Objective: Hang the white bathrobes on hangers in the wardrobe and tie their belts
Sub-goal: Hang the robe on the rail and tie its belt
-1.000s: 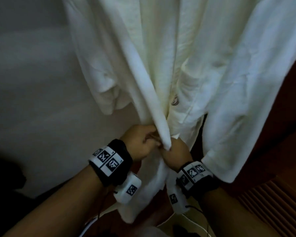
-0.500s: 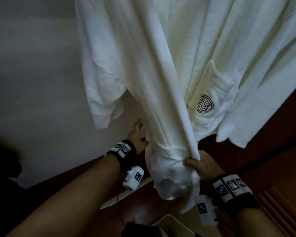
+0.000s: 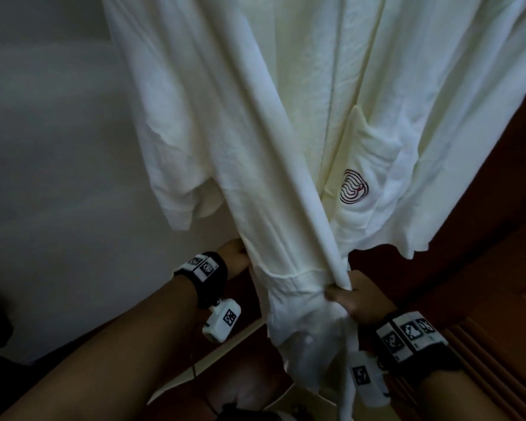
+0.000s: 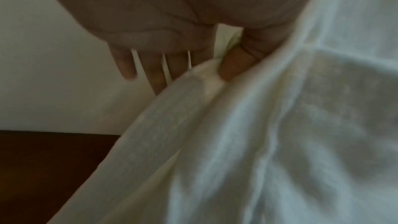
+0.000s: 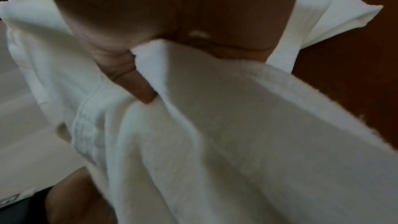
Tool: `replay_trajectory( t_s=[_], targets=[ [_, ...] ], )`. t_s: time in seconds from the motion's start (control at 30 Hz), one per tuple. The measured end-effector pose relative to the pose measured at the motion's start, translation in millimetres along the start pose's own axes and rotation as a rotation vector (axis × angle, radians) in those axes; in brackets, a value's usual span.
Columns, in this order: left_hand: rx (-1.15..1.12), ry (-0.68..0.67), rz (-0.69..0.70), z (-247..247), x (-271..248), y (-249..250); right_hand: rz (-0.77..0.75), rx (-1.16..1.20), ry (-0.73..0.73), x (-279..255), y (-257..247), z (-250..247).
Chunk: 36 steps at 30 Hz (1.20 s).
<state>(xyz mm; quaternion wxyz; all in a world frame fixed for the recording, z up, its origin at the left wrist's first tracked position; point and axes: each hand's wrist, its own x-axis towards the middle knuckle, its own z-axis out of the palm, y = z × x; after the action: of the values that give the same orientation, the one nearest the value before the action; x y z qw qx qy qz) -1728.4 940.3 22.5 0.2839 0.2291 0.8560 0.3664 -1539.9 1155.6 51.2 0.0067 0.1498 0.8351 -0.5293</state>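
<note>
A white bathrobe (image 3: 286,101) hangs in front of me, with a dark red swirl logo (image 3: 354,186) on its pocket. My right hand (image 3: 351,294) grips the robe's bunched front edge low down; in the right wrist view its thumb (image 5: 137,83) presses into the bathrobe cloth (image 5: 215,125), which runs through the palm. My left hand (image 3: 234,253) is at the robe's left side, its fingers hidden behind the cloth. In the left wrist view the thumb (image 4: 232,67) bends over a fold of the robe (image 4: 193,108) and the fingers lie straight behind it. A narrow white strip (image 3: 345,390) hangs below my right hand.
A pale wall (image 3: 43,147) fills the left side. Dark wooden panels (image 3: 483,253) stand to the right, with wooden slats (image 3: 498,369) at the lower right. Dark wood (image 4: 43,168) runs below the wall.
My left hand left the robe's front, swung out to the left and now reaches behind the robe's left side. My right hand has drawn the front edge down and to the right.
</note>
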Motion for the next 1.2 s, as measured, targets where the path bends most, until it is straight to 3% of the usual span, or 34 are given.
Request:
replay_trajectory(
  t_s=[0.1,0.17,0.3,0.4,0.47,0.57,0.77,0.87,0.97,1.13,1.2],
  targets=[
    [-0.128,-0.065,-0.004,-9.1,-26.6,-17.4,-0.022,-0.115,0.09,10.5,8.6,4.6],
    [-0.026,-0.056,0.022,-17.7,-40.4,-35.0,-0.048,-0.22,0.116,16.5,8.4,2.4],
    [0.277,0.294,-0.071,-72.7,-63.2,-67.4,-0.193,-0.538,-0.041,24.7,8.6,-26.7],
    [0.46,0.417,-0.072,-120.5,-85.1,-67.4,-0.259,-0.795,-0.052,40.5,12.4,-64.0],
    [0.531,0.483,-0.096,-143.5,-95.0,-62.6,-0.23,-0.951,0.007,53.2,4.6,-87.1],
    [0.614,0.602,-0.084,-169.8,-103.5,-65.2,-0.068,-1.035,0.058,67.1,-12.0,-105.5],
    [0.685,0.722,-0.344,-221.2,-125.4,-91.6,-0.035,-0.932,0.185,67.4,-21.2,-103.0],
    [0.577,0.811,-0.422,-237.2,-139.4,-100.4,-0.013,-0.846,0.137,62.3,-16.8,-84.8],
    [0.409,0.829,-0.332,-229.4,-142.3,-92.5,-0.033,-0.624,0.066,51.0,-19.1,-61.9],
    [-0.051,0.81,-0.164,-195.1,-145.0,-69.2,-0.177,-0.029,-0.019,11.9,-56.6,-8.4],
    [-0.211,0.826,-0.08,-170.8,-150.1,-56.0,-0.239,0.052,-0.077,-1.7,-65.9,9.1]
  ],
)
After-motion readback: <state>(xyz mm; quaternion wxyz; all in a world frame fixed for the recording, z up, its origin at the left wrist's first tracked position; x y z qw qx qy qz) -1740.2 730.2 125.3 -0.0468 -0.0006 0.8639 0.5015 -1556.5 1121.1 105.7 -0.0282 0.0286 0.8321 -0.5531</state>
